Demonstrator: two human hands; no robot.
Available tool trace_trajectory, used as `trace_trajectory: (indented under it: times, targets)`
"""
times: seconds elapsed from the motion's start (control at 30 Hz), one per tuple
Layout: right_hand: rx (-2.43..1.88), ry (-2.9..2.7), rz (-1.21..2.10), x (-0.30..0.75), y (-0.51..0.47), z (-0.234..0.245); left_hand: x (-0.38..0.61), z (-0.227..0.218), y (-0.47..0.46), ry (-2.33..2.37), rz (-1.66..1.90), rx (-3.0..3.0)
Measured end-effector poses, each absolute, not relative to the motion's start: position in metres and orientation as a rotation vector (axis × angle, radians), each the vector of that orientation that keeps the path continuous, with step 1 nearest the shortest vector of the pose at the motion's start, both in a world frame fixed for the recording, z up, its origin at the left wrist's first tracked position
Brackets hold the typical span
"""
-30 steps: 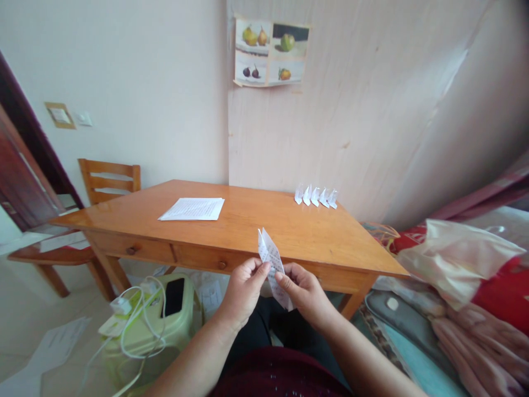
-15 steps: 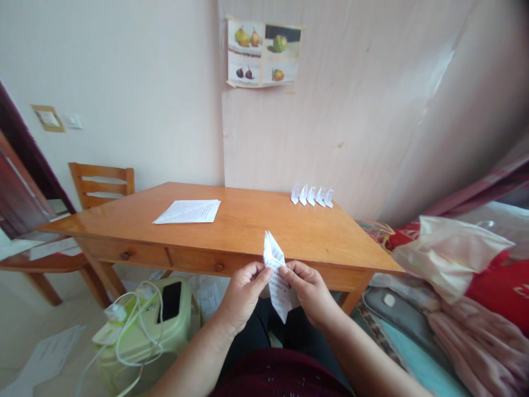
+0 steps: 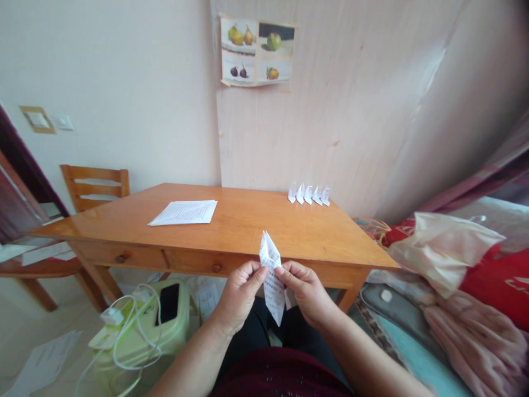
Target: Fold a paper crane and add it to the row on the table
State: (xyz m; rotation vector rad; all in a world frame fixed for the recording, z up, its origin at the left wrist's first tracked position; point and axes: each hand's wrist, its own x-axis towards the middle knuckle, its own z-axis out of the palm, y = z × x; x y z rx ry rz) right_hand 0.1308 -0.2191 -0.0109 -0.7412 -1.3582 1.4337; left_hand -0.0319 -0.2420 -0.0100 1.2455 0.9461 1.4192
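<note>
Visibly creased, printed, pointed paper [image 3: 273, 278]

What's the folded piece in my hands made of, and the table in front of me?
Folded piece: thin white printed paper, matte; text lines and sharp creases show. Table: looks like wood with a glossy orange-brown varnish; grain and window glare show, though it may be veneer.

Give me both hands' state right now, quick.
Left hand: closed, fingers pinching the left edge of the folded paper piece.
Right hand: closed, fingers pinching the same folded paper piece from its right edge.
</note>
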Motion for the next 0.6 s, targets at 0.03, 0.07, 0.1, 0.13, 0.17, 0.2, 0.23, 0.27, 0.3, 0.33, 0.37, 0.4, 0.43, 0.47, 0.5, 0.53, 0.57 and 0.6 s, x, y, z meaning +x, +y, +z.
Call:
trace_trajectory:
  times: [0.03, 0.07, 0.1, 0.13, 0.17, 0.2, 0.23, 0.27, 0.3, 0.33, 0.37, 0.4, 0.43, 0.47, 0.5, 0.53, 0.57, 0.6]
  targets:
    - [-0.750, -1.354, 1.428, 0.130, -0.219, -0.011, -0.032, -0.011, -0.242, 0.949, 1.414, 1.243]
    - [-0.762, -1.347, 1.416, 0.130, -0.218, -0.012, -0.031, -0.012, -0.241, 0.954, 1.409, 1.240]
    - [-0.776, -1.340, 1.398, 0.129, -0.217, -0.013, -0.031, -0.012, -0.241, 0.959, 1.406, 1.239]
    - [-0.789, -1.331, 1.376, 0.129, -0.216, -0.014, -0.030, -0.013, -0.240, 0.967, 1.412, 1.240]
    - [-0.799, -1.323, 1.352, 0.129, -0.215, -0.016, -0.030, -0.014, -0.240, 0.980, 1.430, 1.245]
    - [-0.806, -1.316, 1.323, 0.128, -0.214, -0.018, -0.030, -0.015, -0.239, 0.998, 1.460, 1.254]
    - [-0.813, -1.316, 1.290, 0.128, -0.212, -0.021, -0.029, -0.016, -0.239, 1.024, 1.494, 1.276]
    - [-0.822, -1.322, 1.252, 0.127, -0.211, -0.024, -0.029, -0.016, -0.238, 1.057, 1.522, 1.312]
    - [-0.834, -1.331, 1.206, 0.127, -0.209, -0.026, -0.030, -0.017, -0.238, 1.098, 1.535, 1.363]
    - [-0.849, -1.346, 1.154, 0.127, -0.208, -0.029, -0.030, -0.018, -0.238, 1.145, 1.532, 1.423]
    - [-0.864, -1.365, 1.098, 0.126, -0.207, -0.031, -0.030, -0.018, -0.237, 1.190, 1.521, 1.486]
    - [-0.876, -1.387, 1.041, 0.126, -0.207, -0.032, -0.031, -0.019, -0.237, 1.232, 1.510, 1.546]
    - [-0.884, -1.414, 0.984, 0.126, -0.206, -0.033, -0.031, -0.020, -0.236, 1.267, 1.507, 1.594]
    - [-0.885, -1.443, 0.928, 0.126, -0.207, -0.034, -0.032, -0.021, -0.236, 1.291, 1.513, 1.627]
    - [-0.882, -1.475, 0.877, 0.126, -0.207, -0.033, -0.032, -0.022, -0.235, 1.302, 1.524, 1.643]
    - [-0.876, -1.506, 0.834, 0.126, -0.208, -0.032, -0.032, -0.022, -0.235, 1.301, 1.531, 1.641]
    - [-0.869, -1.537, 0.800, 0.126, -0.209, -0.030, -0.032, -0.023, -0.234, 1.291, 1.529, 1.621]
    - [-0.860, -1.568, 0.776, 0.126, -0.211, -0.028, -0.032, -0.023, -0.234, 1.271, 1.518, 1.587]
